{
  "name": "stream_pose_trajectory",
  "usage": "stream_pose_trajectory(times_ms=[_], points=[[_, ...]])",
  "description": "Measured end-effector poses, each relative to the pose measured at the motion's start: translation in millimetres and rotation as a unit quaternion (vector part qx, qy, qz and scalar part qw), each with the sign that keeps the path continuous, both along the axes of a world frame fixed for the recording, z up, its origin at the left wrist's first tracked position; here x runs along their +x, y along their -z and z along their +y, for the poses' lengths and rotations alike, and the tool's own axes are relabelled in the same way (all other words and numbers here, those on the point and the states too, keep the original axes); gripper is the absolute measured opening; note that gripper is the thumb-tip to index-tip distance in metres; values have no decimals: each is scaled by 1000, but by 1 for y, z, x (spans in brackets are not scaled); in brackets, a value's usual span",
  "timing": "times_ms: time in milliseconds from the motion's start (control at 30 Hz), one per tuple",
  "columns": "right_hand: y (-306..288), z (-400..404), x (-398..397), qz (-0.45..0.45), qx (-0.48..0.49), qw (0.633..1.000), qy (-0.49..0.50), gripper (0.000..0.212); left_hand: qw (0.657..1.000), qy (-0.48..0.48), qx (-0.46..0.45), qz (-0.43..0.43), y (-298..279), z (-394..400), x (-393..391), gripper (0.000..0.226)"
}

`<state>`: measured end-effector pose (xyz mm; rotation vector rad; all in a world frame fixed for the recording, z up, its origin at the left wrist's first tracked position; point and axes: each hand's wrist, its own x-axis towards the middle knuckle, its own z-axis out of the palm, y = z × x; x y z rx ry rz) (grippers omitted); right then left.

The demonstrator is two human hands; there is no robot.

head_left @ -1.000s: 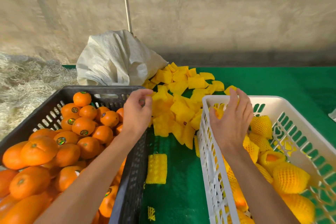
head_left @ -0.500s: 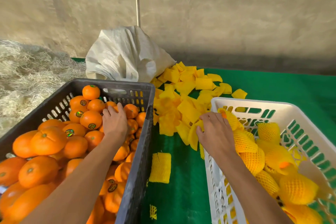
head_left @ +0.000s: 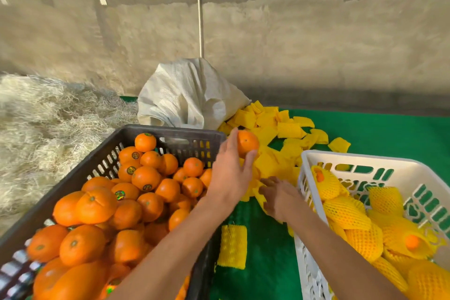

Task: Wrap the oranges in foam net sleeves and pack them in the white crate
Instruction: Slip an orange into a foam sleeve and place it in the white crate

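Orange [head_left: 247, 142] up out of the black crate [head_left: 136, 130] now, gripped in the left hand [head_left: 230, 173], fingers [head_left: 250, 157] curled round its near side, thumb up the left. Half a second back that hand was down among the fruit with nothing lifted, so: pick done, wrap next. Held over the near edge of the sleeve pile [head_left: 270, 129], just right of the crate's far right corner.

Right hand [head_left: 280, 196] out of the white crate [head_left: 353, 157], where it was a second ago, and low over the green counter [head_left: 389, 134], fingers reaching into the pile's near edge and touching a sleeve. Can't tell if anything is actually pinched yet, tips half buried in yellow. Looks like fetching a sleeve to meet the orange.

White crate on the right, already well loaded with netted oranges [head_left: 345, 212]. Black crate on the left, plenty of bare ones left, so a long way to go.

Around: white sack [head_left: 187, 95] at the far end behind the pile, straw [head_left: 48, 124] off to the far left, one stray sleeve [head_left: 232, 246] lying flat between the crates, near side. Nothing really blocking; only the two crate walls hemming in the gap where the hands work.
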<state>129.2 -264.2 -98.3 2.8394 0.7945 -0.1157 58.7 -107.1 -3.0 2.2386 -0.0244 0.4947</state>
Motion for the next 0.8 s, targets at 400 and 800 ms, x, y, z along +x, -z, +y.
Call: stream_pose_trajectory(times_ms=[400, 800], points=[[27, 31, 20, 1, -86, 996, 17, 42, 982, 91, -126, 104, 37, -9, 10, 67], [-51, -14, -58, -58, 628, 766, 124, 26, 884, 63, -426, 181, 19, -7, 16, 34]])
